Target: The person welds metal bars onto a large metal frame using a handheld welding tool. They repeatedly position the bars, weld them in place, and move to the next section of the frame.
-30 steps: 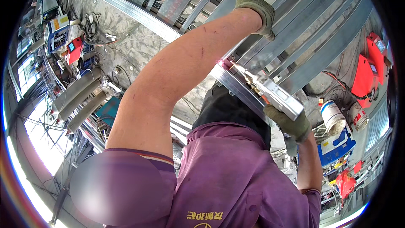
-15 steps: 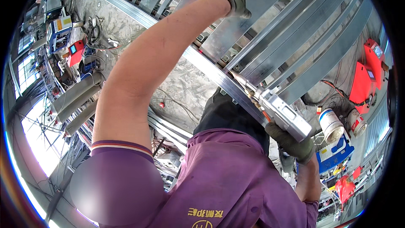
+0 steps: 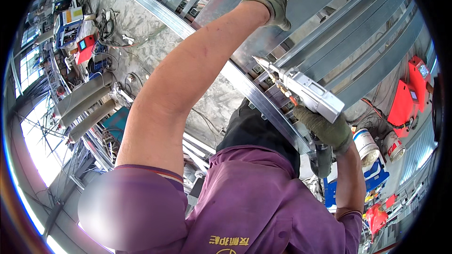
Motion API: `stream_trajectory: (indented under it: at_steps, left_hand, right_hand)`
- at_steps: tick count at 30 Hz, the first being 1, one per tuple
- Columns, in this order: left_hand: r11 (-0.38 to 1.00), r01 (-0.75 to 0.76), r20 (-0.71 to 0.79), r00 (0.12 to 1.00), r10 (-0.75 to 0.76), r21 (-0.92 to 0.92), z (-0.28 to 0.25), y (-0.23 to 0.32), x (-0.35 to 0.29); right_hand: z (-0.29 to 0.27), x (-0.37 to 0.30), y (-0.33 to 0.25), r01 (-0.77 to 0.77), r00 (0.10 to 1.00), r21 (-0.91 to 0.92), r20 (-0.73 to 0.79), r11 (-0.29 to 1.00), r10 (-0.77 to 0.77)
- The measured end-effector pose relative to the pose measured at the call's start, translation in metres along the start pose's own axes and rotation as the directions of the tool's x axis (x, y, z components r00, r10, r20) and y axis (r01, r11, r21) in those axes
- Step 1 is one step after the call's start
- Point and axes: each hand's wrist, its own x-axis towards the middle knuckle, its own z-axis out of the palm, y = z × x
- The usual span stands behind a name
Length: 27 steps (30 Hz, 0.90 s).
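Note:
My left hand (image 3: 268,5), in a grey-green work glove, rests on the wide metal slats with its fingers curled over a slat (image 3: 308,4). Part of those fingers is hidden. A silver handheld welding gun (image 3: 314,94) with a pointed nozzle is in my right hand (image 3: 325,128), also gloved. Its tip hangs close to the slat ends, just past the long metal rail (image 3: 266,106) that runs diagonally in front of my body. A thick dark handle or hose section (image 3: 321,161) shows below the right glove.
Red machines with small screens stand at right (image 3: 400,106) and at left (image 3: 85,49). White buckets (image 3: 366,146) sit beside a blue case on the right. Cables lie on the concrete floor. Large grey tubes (image 3: 87,99) and stacked metal stock are at the left.
My right hand has moved the welding gun forward, away from my body, so its nozzle is now beyond the rail. My left hand stays on the slats, shifted slightly right in view.

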Motion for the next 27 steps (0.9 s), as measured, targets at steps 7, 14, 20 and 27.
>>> stream_trajectory:
  at_steps: [7,14,20,27]
  left_hand:
    - [0.999,0.041,0.04,0.998,-0.04,-0.011,-0.006,0.003,-0.001]
    - [0.999,0.042,0.031,0.999,-0.042,-0.001,-0.004,0.004,0.002]
    - [0.999,0.037,0.021,0.999,-0.037,-0.012,-0.004,0.005,-0.002]
    - [0.998,0.032,0.0,0.999,-0.032,-0.046,-0.004,0.007,-0.004]
  right_hand:
    - [0.013,0.043,-0.005,-0.031,0.997,-0.052,0.062,0.998,0.034]
    - [0.028,0.058,0.025,-0.068,0.99,0.003,0.121,0.998,0.067]
    - [0.031,0.068,0.037,0.006,0.99,-0.144,0.143,0.99,0.015]
    - [0.034,0.073,0.038,0.032,0.992,-0.087,0.128,0.996,-0.02]
